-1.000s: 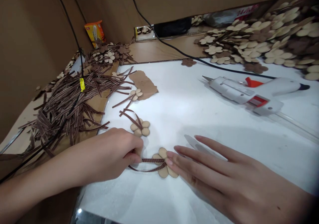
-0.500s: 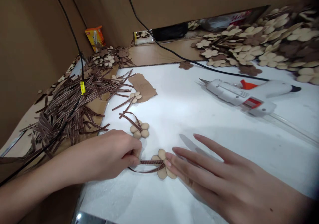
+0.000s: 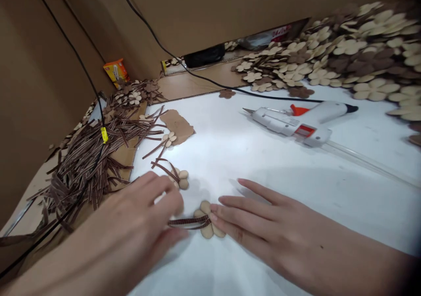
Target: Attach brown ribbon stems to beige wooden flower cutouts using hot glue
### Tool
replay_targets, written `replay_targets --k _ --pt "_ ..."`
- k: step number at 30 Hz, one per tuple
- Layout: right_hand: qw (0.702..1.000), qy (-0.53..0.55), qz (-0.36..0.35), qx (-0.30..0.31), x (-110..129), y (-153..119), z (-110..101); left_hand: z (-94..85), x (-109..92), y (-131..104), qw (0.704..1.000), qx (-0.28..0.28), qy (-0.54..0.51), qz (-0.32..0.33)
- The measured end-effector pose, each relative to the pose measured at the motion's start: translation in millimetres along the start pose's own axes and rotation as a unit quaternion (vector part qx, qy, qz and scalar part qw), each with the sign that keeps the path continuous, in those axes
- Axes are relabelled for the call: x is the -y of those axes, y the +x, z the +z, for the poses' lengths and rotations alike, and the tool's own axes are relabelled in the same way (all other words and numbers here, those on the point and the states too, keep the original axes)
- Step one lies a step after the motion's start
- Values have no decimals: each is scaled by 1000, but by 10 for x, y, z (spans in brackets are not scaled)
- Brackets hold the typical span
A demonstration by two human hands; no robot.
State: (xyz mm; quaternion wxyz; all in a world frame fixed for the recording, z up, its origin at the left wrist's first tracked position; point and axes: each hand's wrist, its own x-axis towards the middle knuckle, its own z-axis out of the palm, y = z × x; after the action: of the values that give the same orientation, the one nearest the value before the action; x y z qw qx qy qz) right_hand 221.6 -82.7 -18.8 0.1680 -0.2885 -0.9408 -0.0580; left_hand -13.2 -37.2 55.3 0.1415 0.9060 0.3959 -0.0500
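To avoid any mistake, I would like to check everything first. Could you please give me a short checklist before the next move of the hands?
1. Right hand touching the flower: ok.
2. Ribbon reaching the flower: ok.
3. Left hand gripping the ribbon: cannot tell; the hand is blurred and hides its hold.
4. Glue gun apart from both hands: ok.
5. Glue gun cool: cannot tell.

Under the right hand's (image 3: 279, 228) fingertips (image 3: 214, 208), the beige five-petalled flower (image 3: 207, 231) looks matt and felt-like, while the narrow brown striped ribbon (image 3: 189, 221) running from it toward the left hand (image 3: 148, 217) looks like woven cloth. Beneath the grip, the white sheet (image 3: 223, 160) is smooth with a faint sheen. Beyond it lie a rough-edged, matt brown cardboard scrap (image 3: 178, 127) and a smooth white plastic glue gun (image 3: 278, 121) with a metallic grey nozzle (image 3: 247, 111).
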Motion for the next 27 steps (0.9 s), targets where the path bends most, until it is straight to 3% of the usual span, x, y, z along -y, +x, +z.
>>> replay_targets --k 3,9,19,23,27 --pt "1000 8 8 3 14 -32 23 138 -88 19 998 24 29 53" --pt "997 64 42 0 24 -55 30 340 -90 67 999 26 -12 18" --pt "952 226 202 -49 -8 48 -47 198 -168 116 979 130 -145 62" --pt "953 234 190 -35 -9 64 -27 145 -86 9 970 181 -161 18" --pt "971 186 149 -18 -32 59 10 128 90 -238 939 180 -290 -39"
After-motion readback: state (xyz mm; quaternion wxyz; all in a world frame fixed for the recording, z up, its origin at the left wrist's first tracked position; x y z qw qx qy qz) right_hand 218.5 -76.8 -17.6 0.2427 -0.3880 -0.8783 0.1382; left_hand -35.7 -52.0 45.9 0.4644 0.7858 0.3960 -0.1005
